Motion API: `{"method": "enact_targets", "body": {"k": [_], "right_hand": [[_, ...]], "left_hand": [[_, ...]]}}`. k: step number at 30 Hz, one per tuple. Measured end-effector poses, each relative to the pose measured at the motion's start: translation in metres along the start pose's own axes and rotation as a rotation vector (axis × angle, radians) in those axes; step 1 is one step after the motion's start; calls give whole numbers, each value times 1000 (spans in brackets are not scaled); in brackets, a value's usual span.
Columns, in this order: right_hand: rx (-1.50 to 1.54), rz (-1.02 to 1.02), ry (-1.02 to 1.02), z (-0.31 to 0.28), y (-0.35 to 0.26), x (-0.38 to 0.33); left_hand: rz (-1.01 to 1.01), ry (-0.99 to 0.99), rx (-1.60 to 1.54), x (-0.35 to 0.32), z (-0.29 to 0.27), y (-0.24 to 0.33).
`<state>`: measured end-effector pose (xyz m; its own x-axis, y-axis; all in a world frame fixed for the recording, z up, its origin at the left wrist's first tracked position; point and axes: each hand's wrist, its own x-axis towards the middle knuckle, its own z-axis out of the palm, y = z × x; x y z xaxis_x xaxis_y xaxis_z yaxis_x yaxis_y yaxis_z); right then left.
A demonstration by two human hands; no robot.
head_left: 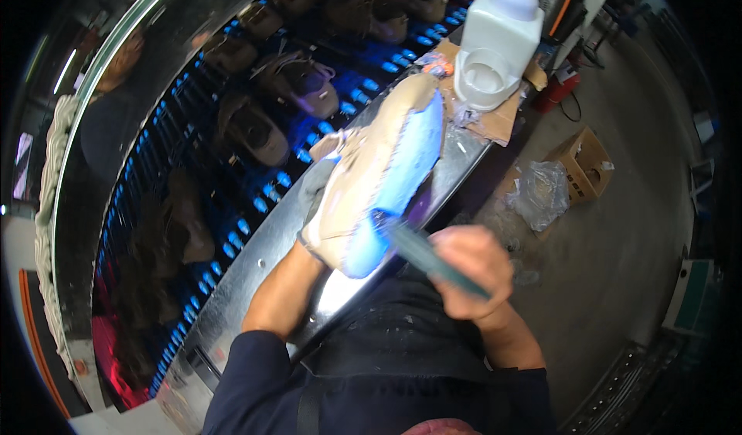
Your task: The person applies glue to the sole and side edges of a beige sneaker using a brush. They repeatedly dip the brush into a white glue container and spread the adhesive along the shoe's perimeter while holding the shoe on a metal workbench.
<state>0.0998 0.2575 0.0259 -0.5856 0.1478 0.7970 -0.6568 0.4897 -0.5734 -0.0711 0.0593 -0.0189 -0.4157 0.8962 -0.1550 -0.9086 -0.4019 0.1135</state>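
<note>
Left hand (321,203), gloved, wrapped around a beige shoe upper with pale blue glowing sole (386,168) — held sole-up over the shiny metal desk (255,269). Right hand (471,269) — fingers closed on a teal-handled brush (421,253), bristles touching the heel.

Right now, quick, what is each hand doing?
Left hand: in a grey glove, closed on the shoe, sole up.
Right hand: closed on a green-handled brush.

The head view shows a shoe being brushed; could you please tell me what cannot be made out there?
- Brush tip: motion-blurred against the shoe sole.
- Left hand: in a glove, mostly behind the shoe.
- White container: top cut off by the upper edge.
- Shoes on the conveyor: dark, detail lost.
- Right hand: its fingers hide the brush handle's middle.
</note>
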Motion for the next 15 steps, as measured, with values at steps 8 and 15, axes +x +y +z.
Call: {"method": "enact_targets", "body": {"k": [8,15], "right_hand": [[128,364,-79,-46,-16,21],[115,240,-196,-60,-36,49]], "left_hand": [[234,96,341,11,49,20],[418,95,706,7,78,22]]}}
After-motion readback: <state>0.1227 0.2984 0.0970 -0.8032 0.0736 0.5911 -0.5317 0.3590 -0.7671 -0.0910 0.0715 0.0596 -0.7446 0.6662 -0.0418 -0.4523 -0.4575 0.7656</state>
